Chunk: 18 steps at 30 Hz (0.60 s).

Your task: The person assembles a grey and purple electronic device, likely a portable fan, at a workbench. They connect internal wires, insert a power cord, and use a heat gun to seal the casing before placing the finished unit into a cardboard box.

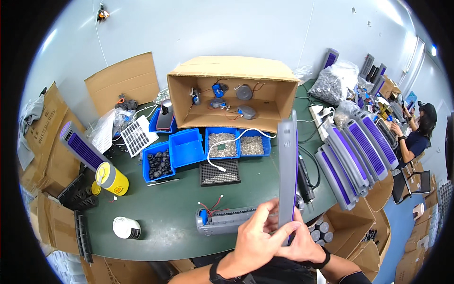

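Note:
My left hand (257, 235) and my right hand (302, 242) are both closed around the lower end of a long grey and purple housing panel (286, 165). The panel stands upright over the table, edge-on to me. Just behind my left hand, a grey housing half (222, 227) lies across the table. A blue part (203, 216) with red wires sits at its left end. My hands hide its right end. An electric screwdriver (305, 182) with a black cable lies to the right of the held panel.
Blue bins (186, 146) hold black knobs and small metal parts. A cardboard box (231, 71) behind them contains motors with wires. Stacked grey-purple panels (352, 156) lie at the right edge. A yellow cup (113, 179) and white container (126, 228) stand left. A co-worker (416, 132) sits far right.

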Tool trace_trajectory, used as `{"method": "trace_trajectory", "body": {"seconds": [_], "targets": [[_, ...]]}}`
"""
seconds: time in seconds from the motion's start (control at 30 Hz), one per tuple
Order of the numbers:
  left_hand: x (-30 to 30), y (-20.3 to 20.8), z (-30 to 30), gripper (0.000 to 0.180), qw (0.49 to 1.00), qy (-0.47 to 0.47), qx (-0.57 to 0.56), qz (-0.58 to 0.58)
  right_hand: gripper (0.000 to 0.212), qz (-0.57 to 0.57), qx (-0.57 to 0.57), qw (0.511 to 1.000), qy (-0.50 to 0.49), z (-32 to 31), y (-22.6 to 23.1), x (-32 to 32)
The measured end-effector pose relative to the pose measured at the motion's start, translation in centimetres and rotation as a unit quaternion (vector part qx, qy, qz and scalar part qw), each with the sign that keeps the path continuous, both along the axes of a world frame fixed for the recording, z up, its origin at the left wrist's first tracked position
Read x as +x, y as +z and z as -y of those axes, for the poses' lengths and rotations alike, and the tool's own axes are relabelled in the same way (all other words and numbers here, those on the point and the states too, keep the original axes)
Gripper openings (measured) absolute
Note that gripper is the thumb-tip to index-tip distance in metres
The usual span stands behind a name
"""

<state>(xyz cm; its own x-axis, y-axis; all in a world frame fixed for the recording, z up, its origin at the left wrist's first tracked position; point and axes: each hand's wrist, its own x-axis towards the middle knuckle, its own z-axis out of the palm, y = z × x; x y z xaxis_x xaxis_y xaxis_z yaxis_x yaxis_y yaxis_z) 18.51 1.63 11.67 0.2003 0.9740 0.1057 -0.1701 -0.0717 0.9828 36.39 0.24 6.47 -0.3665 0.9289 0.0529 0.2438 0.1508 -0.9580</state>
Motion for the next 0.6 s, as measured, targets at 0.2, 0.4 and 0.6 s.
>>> {"method": "trace_trajectory", "body": {"seconds": [0.2, 0.4, 0.6], "targets": [[-10.8, -1.2, -3.2, 0.029, 0.967, 0.122, 0.014, -0.224, 0.081, -0.318, -0.115, 0.941, 0.023, -5.8, 1.9, -5.0], [-16.3, -4.9, -4.4, 0.027, 0.875, 0.121, -0.065, -0.465, 0.068, -0.311, -0.111, 0.944, -0.023, -9.0, -1.9, -8.5], [-16.6, -7.8, -6.9, 0.023, 0.92, 0.061, -0.124, -0.367, 0.067, -0.348, -0.1, 0.932, -0.026, -7.5, -2.8, -7.7]]}}
